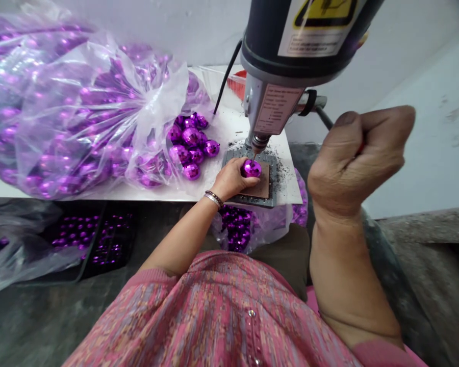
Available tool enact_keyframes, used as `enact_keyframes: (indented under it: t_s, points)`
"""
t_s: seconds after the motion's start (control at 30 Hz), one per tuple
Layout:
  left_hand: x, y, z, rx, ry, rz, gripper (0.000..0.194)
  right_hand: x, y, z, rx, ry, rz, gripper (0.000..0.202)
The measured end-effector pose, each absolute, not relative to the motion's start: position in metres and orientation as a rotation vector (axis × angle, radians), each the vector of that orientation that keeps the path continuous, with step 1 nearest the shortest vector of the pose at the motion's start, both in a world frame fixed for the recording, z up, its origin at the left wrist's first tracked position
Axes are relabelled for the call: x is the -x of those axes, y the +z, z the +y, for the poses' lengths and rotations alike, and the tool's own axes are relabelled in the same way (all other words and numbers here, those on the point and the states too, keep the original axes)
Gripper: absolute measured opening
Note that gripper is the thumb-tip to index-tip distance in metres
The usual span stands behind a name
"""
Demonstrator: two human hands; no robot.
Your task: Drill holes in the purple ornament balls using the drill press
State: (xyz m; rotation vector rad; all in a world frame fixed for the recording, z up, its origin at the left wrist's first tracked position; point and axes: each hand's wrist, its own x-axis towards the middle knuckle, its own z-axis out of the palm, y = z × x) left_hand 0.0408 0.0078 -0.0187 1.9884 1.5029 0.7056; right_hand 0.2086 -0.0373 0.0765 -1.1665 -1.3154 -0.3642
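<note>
Under the drill press (277,102), my left hand (232,178) grips a shiny purple faceted ball (251,168) between thumb and fingers. The ball rests on a brown board (263,186) that lies on the grey drill base (273,199). The drill bit (254,155) points down at the top of the ball; whether it has entered the ball I cannot tell. Raised at the right, my right hand (357,158) is wrapped round the drill press lever (324,117), its grip mostly hidden in my fist.
Several loose purple balls (192,136) lie left of the drill base on the white table (214,191). A large clear plastic bag (80,112) of such balls fills the table's left. Dark shavings surround the base. Below the table stand another bag (270,229) and a black crate (86,255).
</note>
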Motion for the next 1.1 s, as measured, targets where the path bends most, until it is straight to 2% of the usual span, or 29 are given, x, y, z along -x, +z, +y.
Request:
enact_keyframes:
  t_s: [0.63,0.8,0.9,1.0,1.1]
  points:
    - [-0.043,-0.021,0.006,-1.942,0.725,1.514,0.047,-0.205,0.030,-0.017,0.972,-0.481,-1.202,0.037]
    - [-0.045,-0.018,0.003,-1.887,0.724,1.506,0.043,-0.205,0.077,-0.022,1.000,-0.427,-1.175,0.045]
    - [-0.041,-0.012,-0.004,-1.868,0.741,1.478,0.042,-0.203,0.126,-0.021,1.210,-0.221,-1.218,0.036]
    - [-0.029,-0.008,-0.019,-1.862,0.780,1.447,0.048,-0.204,0.153,-0.013,1.395,-0.128,-1.232,0.039]
    - [-0.015,-0.007,-0.040,-1.868,0.803,1.400,0.061,-0.210,0.150,-0.004,1.292,-0.104,-1.241,0.042]
